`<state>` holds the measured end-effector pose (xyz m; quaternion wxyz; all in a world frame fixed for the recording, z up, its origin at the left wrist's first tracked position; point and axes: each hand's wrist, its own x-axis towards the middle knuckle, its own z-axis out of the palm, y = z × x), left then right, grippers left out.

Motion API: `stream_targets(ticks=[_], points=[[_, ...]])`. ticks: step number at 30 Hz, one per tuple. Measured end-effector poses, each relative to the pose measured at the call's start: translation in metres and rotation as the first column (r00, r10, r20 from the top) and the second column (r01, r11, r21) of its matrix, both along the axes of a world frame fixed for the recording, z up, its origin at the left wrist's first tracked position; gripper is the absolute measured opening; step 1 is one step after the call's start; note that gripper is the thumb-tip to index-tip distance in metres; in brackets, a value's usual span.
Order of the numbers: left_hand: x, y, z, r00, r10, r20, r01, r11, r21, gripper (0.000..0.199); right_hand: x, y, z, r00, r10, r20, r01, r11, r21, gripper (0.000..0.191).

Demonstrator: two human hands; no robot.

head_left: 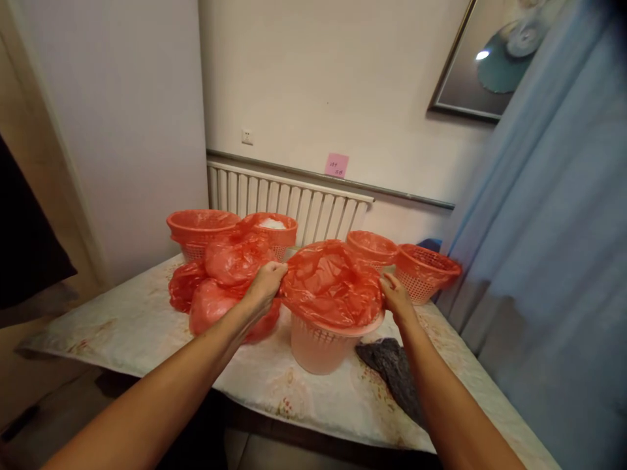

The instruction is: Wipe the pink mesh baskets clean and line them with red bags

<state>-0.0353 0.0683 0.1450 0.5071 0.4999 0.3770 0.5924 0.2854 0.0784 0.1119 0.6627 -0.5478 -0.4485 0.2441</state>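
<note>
A red plastic bag point(333, 287) is spread over the mouth of a pale pink plastic basket point(318, 349) that stands upright near the table's front edge. My left hand point(267, 284) pinches the bag's edge on the left side. On the other side my right hand point(396, 297) is closed on the same bag's edge. The bag hangs open between my hands, and its lower part sinks into the basket. Part of the basket's rim shows at the front right, below the bag.
Full-looking red bags point(220, 307) lie left of the basket. Red-lined baskets stand behind: a left one point(193, 251), one with white contents point(284, 251), and two on the right point(418, 287). A crumpled black bag point(392, 372) lies near my right forearm. A blue curtain point(543, 248) borders the table's right side.
</note>
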Motion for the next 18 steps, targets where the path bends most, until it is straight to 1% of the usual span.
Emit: stream_targets(ticks=[2, 4, 6, 10, 14, 16, 18], points=[[0.004, 0.002, -0.004, 0.998, -0.05, -0.024, 0.05, 0.999, -0.018, 0.018, -0.003, -0.006, 0.002, 0.996, 0.092, -0.022, -0.093, 0.992, -0.086, 0.036], [0.007, 0.004, -0.007, 0.997, -0.071, -0.043, 0.069, 0.997, -0.035, 0.017, -0.008, -0.01, 0.003, 0.979, 0.194, -0.062, -0.201, 0.967, -0.159, 0.035], [0.009, 0.006, -0.009, 0.995, -0.08, -0.057, 0.078, 0.996, -0.043, 0.016, -0.015, -0.012, 0.002, 0.957, 0.27, -0.105, -0.286, 0.939, -0.193, 0.034], [0.011, 0.009, -0.013, 0.993, -0.105, -0.054, 0.103, 0.994, -0.039, 0.015, -0.035, -0.008, -0.001, 0.917, 0.35, -0.189, -0.382, 0.908, -0.173, 0.035], [0.006, 0.011, -0.016, 0.991, -0.132, 0.006, 0.133, 0.99, -0.057, 0.018, -0.052, 0.001, -0.002, 0.866, 0.419, -0.274, -0.463, 0.878, -0.123, 0.033], [0.001, 0.011, -0.016, 0.986, -0.157, 0.062, 0.162, 0.983, -0.085, 0.02, -0.055, 0.003, -0.001, 0.857, 0.42, -0.297, -0.468, 0.877, -0.11, 0.035], [-0.003, 0.011, -0.015, 0.972, -0.196, 0.128, 0.211, 0.97, -0.12, 0.02, -0.055, 0.001, 0.001, 0.867, 0.399, -0.301, -0.443, 0.891, -0.096, 0.041]])
